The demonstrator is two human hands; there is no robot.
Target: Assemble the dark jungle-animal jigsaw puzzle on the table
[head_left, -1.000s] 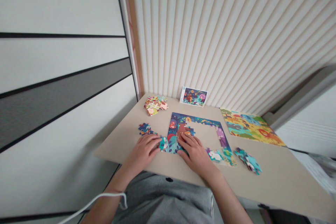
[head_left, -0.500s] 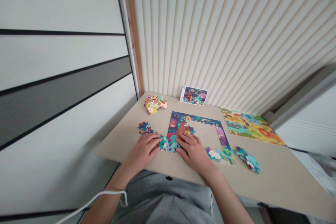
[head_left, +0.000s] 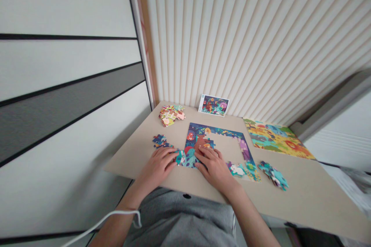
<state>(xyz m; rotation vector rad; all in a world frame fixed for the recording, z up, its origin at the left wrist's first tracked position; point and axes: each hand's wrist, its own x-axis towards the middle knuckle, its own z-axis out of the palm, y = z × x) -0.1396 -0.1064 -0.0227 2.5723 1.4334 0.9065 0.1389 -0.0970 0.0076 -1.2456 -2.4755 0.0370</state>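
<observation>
A partly assembled jigsaw puzzle (head_left: 199, 129) lies on the table, its dark blue border around a bare gap at centre right. My left hand (head_left: 158, 164) is at its lower left, with fingertips and thumb around the edge of a teal puzzle piece (head_left: 181, 158) bearing a white animal. This piece sits beside the puzzle's left edge; whether they interlock I cannot tell. My right hand (head_left: 213, 166) rests on the puzzle's lower part, fingers stretched out over the brown and teal area, covering some of it. Dark blue loose pieces (head_left: 160, 141) lie just beyond my left hand.
A picture card (head_left: 215, 105) leans against the pleated blind at the back. Yellow and pink pieces (head_left: 171, 115) are heaped at the far left. On the right are a teal pile of pieces (head_left: 274, 175) and a yellow animal puzzle (head_left: 278, 139). A white cable (head_left: 107, 216) crosses my left forearm.
Almost nothing differs. Both hands stay in the same places, with only a very slight shift of the view.
</observation>
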